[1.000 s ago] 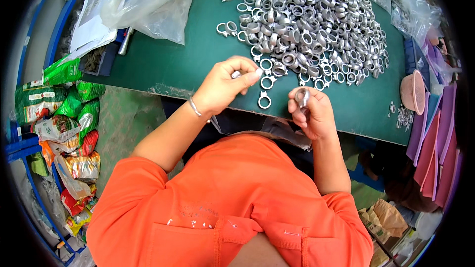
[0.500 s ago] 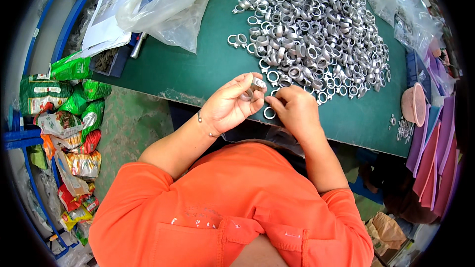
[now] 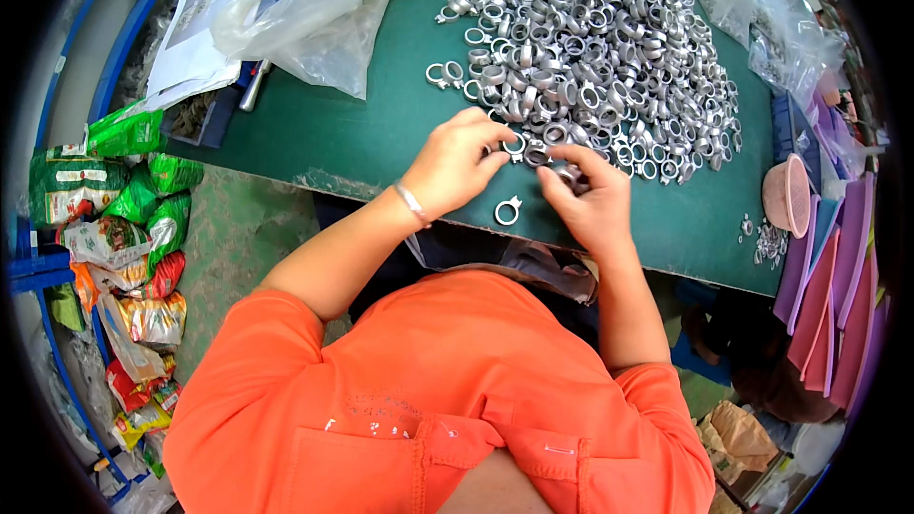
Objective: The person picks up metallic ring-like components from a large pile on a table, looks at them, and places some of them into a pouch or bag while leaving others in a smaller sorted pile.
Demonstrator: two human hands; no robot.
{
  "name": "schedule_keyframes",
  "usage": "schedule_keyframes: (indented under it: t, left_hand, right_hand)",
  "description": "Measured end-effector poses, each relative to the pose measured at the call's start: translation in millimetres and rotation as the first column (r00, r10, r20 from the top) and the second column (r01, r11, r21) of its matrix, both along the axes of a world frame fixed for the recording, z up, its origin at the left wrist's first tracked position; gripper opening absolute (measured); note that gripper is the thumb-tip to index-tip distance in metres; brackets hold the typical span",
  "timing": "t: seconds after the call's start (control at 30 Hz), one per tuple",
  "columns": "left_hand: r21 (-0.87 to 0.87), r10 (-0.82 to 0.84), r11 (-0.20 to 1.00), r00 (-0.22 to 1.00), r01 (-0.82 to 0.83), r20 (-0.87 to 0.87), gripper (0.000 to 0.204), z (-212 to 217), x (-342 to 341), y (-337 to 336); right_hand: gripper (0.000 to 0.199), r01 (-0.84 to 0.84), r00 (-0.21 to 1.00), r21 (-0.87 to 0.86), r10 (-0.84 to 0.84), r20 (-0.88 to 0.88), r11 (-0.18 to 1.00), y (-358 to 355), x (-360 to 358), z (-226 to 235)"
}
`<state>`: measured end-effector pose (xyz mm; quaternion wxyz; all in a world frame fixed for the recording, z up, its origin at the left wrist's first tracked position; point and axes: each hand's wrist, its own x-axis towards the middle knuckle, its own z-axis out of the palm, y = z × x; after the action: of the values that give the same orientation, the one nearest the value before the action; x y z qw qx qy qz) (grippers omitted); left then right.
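Left hand: the left hand (image 3: 457, 167) reaches from the lower left to the near edge of the pile, fingers (image 3: 490, 138) curled and pinched together on a small silver ring part (image 3: 515, 145); a thin bracelet (image 3: 411, 202) sits on the wrist
Right hand: the right hand (image 3: 590, 200) lies just beside the left, fingers (image 3: 562, 171) bent inward and closed round a small metal piece (image 3: 569, 174) — whether it is one piece or more I cannot tell
Gap between hands: narrow; the fingertips nearly meet over the pile's edge
Loose ring: one silver ring with a short tab (image 3: 507, 212) lies alone on the surface, just below and between the two hands, touched by neither
Pile: a broad heap of silver ring-shaped parts (image 3: 590, 38) covers the far middle of the green surface (image 3: 381, 133) (its near edge runs under both hands)
Far left: a crumpled clear plastic bag (image 3: 305, 9) rests on the surface beside printed papers (image 3: 205, 29)
Right side: a pink bowl (image 3: 785, 195) and a few small metal bits (image 3: 766, 240) near it; purple sheets (image 3: 833, 276) stand past the edge
Floor, left: coloured snack packets (image 3: 124, 228) heaped below the surface
Clothing: orange shirt (image 3: 428, 400) — it fills the lower picture
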<state>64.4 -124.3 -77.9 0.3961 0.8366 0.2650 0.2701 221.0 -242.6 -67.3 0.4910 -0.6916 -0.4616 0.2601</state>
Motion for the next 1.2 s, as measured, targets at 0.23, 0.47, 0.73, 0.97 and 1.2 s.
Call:
schedule_keyframes:
  t: [0.23,0.47,0.73,0.97,1.2]
  left_hand:
    - [0.053,-0.022,0.998,0.995,0.017,0.101,0.006,-12,2,4]
    - [-0.86,0.114,0.149,0.855,0.488,0.505,0.023,-8,-23,-3]
    - [-0.804,0.269,-0.036,0.78,0.594,0.565,0.009,4,-33,3]
    - [-0.167,-0.184,0.97,0.983,0.177,-0.025,0.018,14,-14,-33]
    - [0.11,-0.113,0.984,0.964,0.143,-0.242,0.017,2,-14,-45]
  right_hand:
    - [0.017,0.081,0.834,0.169,-0.16,0.527,0.982,12,-2,-11]
    - [0.022,0.006,0.513,0.26,0.22,-0.83,0.966,-15,19,-18]
    - [0.016,0.067,0.186,0.26,0.244,-0.952,0.963,-22,30,-17]
    - [0.019,-0.049,0.244,0.315,0.317,-0.917,0.948,-2,16,-10]
    - [0.021,-0.023,0.913,-0.034,0.035,0.407,0.999,8,-6,-9]
